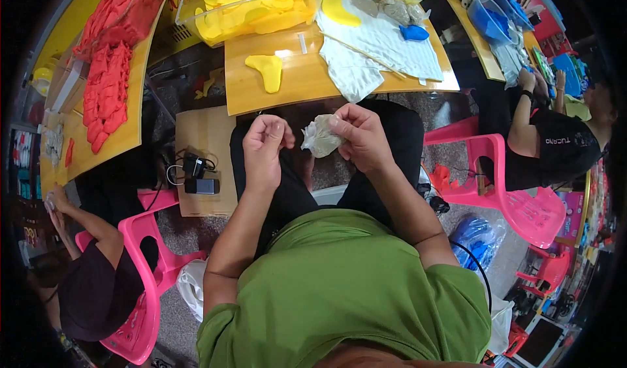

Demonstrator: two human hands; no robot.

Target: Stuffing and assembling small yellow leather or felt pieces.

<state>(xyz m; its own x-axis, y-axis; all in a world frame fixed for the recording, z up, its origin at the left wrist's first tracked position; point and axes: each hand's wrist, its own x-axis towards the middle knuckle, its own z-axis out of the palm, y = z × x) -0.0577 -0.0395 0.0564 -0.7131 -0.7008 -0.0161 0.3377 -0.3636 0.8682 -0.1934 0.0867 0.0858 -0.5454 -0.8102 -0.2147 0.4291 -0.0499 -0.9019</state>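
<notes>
My right hand [361, 134] grips a small crumpled clear plastic bag [319, 136] with greyish contents, held above my lap. My left hand [264, 144] is curled shut just left of the bag; whether its fingertips hold anything, I cannot tell. Both hands hover below the front edge of a wooden table [307, 80]. On that table lie a yellow moulded piece [266, 69], white cloth sheets [379, 44], a blue piece [414, 33] and a clear tray of yellow pieces [251, 8].
A second wooden table [130, 126] at left carries rows of red pieces [108, 87]. A cardboard box [202, 152] holds a black device with cables [199, 175]. People sit on pink chairs at left [150, 283] and right [516, 191]. Blue bins [490, 15] stand far right.
</notes>
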